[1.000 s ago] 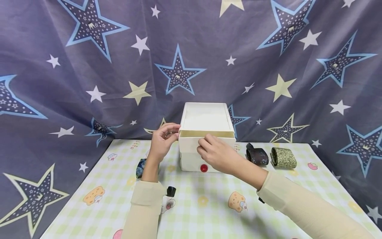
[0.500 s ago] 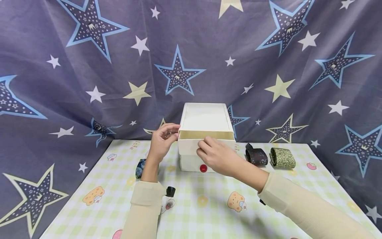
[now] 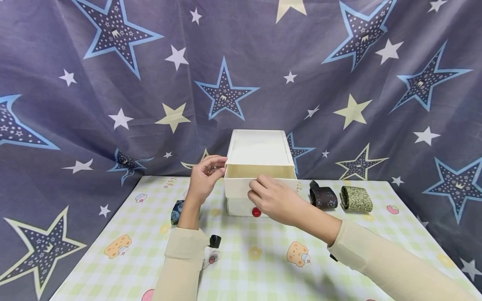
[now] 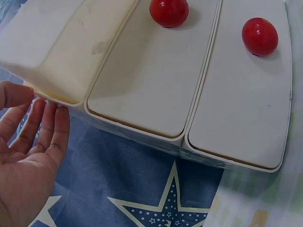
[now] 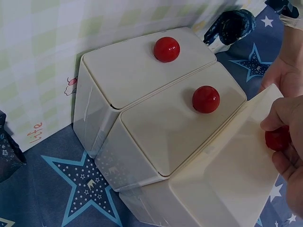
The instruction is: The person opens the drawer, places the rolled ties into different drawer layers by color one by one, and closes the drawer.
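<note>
A white three-drawer cabinet (image 3: pixel 260 146) stands at the back of the table. Its top drawer (image 3: pixel 238 188) is pulled partway out, and the part of its inside in view looks bare. My right hand (image 3: pixel 274 198) pinches that drawer's red knob (image 5: pixel 276 138) between thumb and fingers, as the right wrist view shows. My left hand (image 3: pixel 203 179) touches the cabinet's upper left edge with its fingertips; in the left wrist view the fingers (image 4: pixel 35 125) lie fairly straight along the side. Both lower drawers (image 5: pixel 177 130) are closed, each with a red knob.
Right of the cabinet lie a dark floral rolled necktie (image 3: pixel 324 196) and a green patterned roll (image 3: pixel 357 198). A blue patterned roll (image 3: pixel 177 212) sits partly behind my left forearm. A star-print curtain (image 3: pixel 150 104) hangs behind the checked tablecloth (image 3: pixel 256 267).
My right hand has drawn the top drawer farther out toward me, so more of its inside shows. The left hand has stayed at the cabinet's edge.
</note>
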`<state>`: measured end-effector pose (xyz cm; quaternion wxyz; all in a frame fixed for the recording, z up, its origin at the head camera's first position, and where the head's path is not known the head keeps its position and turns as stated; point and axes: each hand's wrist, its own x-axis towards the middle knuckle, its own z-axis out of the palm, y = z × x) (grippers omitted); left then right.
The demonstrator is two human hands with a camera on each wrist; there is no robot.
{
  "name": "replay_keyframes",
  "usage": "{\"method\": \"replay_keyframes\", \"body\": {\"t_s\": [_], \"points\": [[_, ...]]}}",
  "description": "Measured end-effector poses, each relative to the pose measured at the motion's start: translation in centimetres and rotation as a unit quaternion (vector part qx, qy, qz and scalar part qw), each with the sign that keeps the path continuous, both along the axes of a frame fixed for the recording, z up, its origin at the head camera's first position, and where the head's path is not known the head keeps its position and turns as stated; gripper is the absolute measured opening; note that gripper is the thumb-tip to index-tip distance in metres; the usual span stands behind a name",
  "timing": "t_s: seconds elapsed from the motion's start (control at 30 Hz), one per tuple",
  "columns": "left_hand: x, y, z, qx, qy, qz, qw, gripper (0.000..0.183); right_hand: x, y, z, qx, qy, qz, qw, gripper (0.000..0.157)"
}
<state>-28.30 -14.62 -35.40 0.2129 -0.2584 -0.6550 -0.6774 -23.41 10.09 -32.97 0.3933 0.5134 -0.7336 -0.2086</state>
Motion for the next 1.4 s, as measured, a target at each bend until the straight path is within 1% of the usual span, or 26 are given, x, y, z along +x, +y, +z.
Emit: {"method": "replay_keyframes", "body": {"t_s": [0.5,0.9,1.4], "points": [[-0.1,-0.1,-0.2,-0.001,-0.006,-0.001,1.0000,0.029,0.5,0.2,-0.1,0.002,0.002,0.020,1.000,0.009],[-0.1,0.0,-0.2,0.002,-0.009,-0.006,0.9999,0.030,1.0,0.5,-0.1,-0.009,-0.002,0.041,0.999,0.011],[-0.1,-0.1,-0.1,0.000,-0.009,-0.006,0.9999,0.030,1.6,0.6,0.0,-0.010,0.002,0.051,0.999,0.016]]}}
